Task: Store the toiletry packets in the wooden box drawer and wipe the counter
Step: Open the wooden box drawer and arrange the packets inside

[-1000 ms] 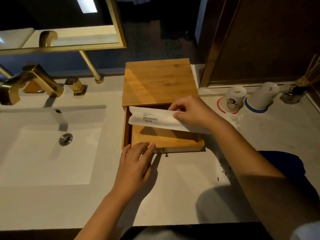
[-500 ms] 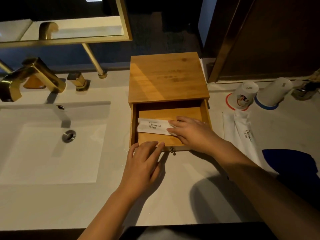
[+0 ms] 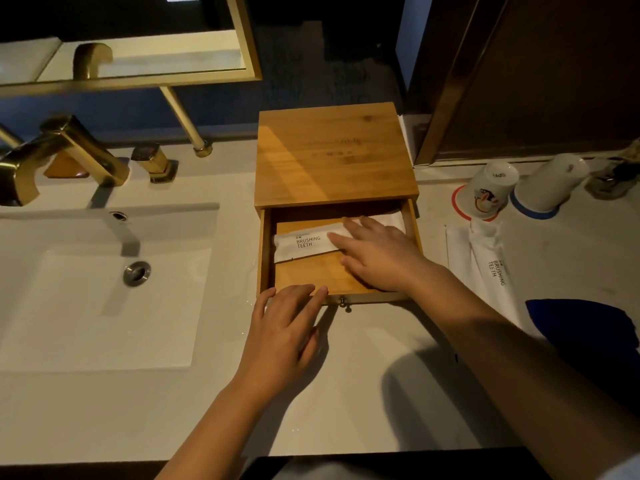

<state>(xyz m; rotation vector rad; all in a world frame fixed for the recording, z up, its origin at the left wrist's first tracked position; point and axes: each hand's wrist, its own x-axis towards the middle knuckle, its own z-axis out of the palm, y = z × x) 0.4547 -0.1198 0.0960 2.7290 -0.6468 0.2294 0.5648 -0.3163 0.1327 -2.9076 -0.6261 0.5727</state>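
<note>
Now that the packet has gone from held above the drawer to lying flat inside it, the right hand presses it with straight fingers, gripping nothing; the left hand, also flat, steadies the drawer front. Another packet waits on the counter.

- The right hand, seen a second ago holding the "BRUSHING TEETH" packet pinched above the open drawer, is now lying flat inside it, fingers straight on the packet's right end.
- The packet, earlier raised and slanting across the drawer mouth, is now lying on the drawer floor, its printed end extending beyond the fingertips toward the drawer's left wall.
- Since half a second ago, the packet is sitting slightly farther back under the fingers, and a white edge is showing behind the knuckles.
</note>
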